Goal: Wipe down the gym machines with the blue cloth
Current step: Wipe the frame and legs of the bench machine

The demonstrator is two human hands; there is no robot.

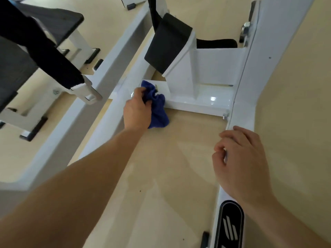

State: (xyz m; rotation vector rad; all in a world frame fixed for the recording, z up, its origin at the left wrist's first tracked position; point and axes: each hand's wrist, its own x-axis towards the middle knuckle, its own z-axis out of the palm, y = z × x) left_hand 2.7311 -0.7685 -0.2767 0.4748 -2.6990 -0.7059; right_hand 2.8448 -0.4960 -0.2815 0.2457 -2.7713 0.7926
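Cloth (158, 111), blue, bunched: your left hand (137, 109) grips it against the white machine's crossbar (197, 102) at 11 o'clock off centre, while your right hand (241, 158), at 4 o'clock, curls its fingers (231, 134) over the side rail (241, 111).

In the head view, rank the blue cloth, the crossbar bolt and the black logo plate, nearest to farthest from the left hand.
1. Blue cloth: gripped in the left hand.
2. Bolt: right end of the crossbar.
3. Black logo plate: bottom right.
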